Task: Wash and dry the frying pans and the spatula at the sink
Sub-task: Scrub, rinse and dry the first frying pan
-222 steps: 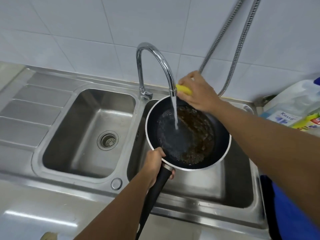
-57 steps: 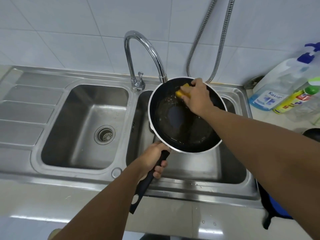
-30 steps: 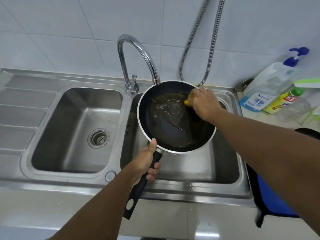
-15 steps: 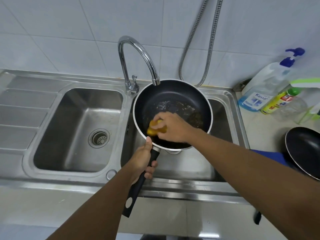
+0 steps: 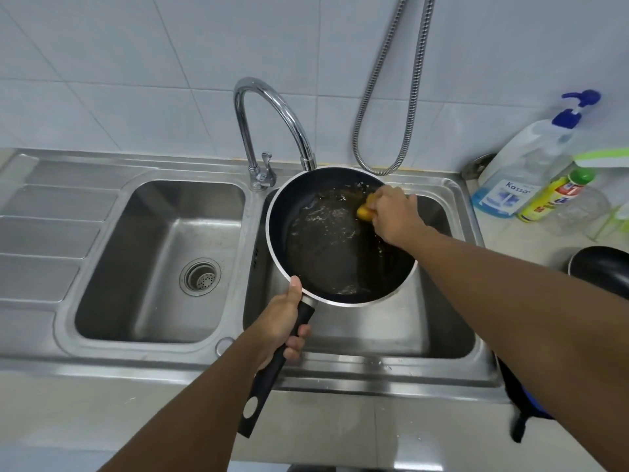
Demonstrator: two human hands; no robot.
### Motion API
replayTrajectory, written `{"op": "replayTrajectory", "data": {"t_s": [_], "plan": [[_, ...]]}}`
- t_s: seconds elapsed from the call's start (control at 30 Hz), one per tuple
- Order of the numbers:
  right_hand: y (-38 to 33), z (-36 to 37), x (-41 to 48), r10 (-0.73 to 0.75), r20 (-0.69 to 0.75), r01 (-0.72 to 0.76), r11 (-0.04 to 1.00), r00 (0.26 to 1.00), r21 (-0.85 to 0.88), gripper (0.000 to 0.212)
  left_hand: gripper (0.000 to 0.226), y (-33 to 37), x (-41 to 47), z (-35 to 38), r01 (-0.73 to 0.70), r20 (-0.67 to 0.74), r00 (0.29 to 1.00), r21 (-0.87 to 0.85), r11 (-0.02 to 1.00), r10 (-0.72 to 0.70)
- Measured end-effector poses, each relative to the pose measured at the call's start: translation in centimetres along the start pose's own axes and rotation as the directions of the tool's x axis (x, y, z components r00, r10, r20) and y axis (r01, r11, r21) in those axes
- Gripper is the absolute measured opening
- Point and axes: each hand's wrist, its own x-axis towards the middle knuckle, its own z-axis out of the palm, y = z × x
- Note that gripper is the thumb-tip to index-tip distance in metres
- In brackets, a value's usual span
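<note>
The left hand [image 5: 282, 321] is gripping the black handle [image 5: 269, 379] close to the bowl, thumb lying up toward the rim, and is holding the frying pan [image 5: 326, 253] over the right basin [image 5: 442, 335]. Brownish, bubbly water is pooling on the pan's floor. The right hand [image 5: 394, 216] is pinching a yellow sponge [image 5: 366, 209] and pressing it against the far-right inner wall. Scrubbing well here is probably calling for the handle hand bracing firmly against the sponge's push while the sponge is working round the wall and then across the greasy floor, with the pan staying low so that dirty water is spilling into the basin, not onto the counter. The pan's far rim is sitting just below the tap [image 5: 272, 107] spout, so lifting or tipping backward is risking a knock; the left basin [image 5: 153, 267] is offering open room for swinging. A second frying pan [image 5: 602, 267] is waiting on the counter beside the right forearm, with a pump bottle [image 5: 520, 172] beyond. No spatula is showing.
</note>
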Motion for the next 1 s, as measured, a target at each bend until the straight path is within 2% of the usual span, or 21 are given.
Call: {"op": "replayTrajectory", "data": {"t_s": [0.1,0.27,0.47,0.57,0.7,0.8,0.87,1.0], "plan": [[-2.4,-0.5,1.7,-0.091,0.020,0.086,0.981,0.996,0.174,0.043,0.064,0.0,-0.1,0.5,-0.015,0.014,1.000,0.027,1.000,0.014],[-6.5,-1.3,1.3,-0.333,0.101,0.298,0.919,0.938,0.259,0.069,0.033,0.7,-0.1,0.9,-0.111,0.085,0.991,0.103,0.988,0.103],[-6.8,-0.6,-0.7,-0.438,0.186,0.361,0.869,0.880,0.337,0.055,0.028,1.1,0.5,0.7,-0.100,0.083,0.992,0.088,0.991,0.092],[-4.2,-0.8,-1.4,-0.435,0.239,0.328,0.864,0.868,0.381,0.037,0.024,1.4,1.1,0.7,-0.083,0.079,0.994,0.061,0.995,0.078],[0.2,-1.4,-0.8,-0.344,0.229,0.276,0.919,0.911,0.282,0.027,0.028,1.7,1.5,0.7,-0.067,0.071,0.996,0.066,0.996,0.062],[2.7,-1.4,1.2,-0.203,0.148,0.179,0.971,0.968,0.157,0.035,0.034,2.0,1.4,0.5,-0.067,0.080,0.995,0.115,0.991,0.058],[3.1,-1.0,2.7,-0.152,0.091,0.137,0.978,0.984,0.155,0.045,0.038,2.1,1.4,0.5,-0.069,0.091,0.994,0.149,0.986,0.055],[0.0,0.1,4.7,-0.227,-0.008,0.222,0.944,0.974,0.243,0.048,0.043,2.3,1.7,0.9,-0.081,0.085,0.994,0.181,0.980,0.067]]}}
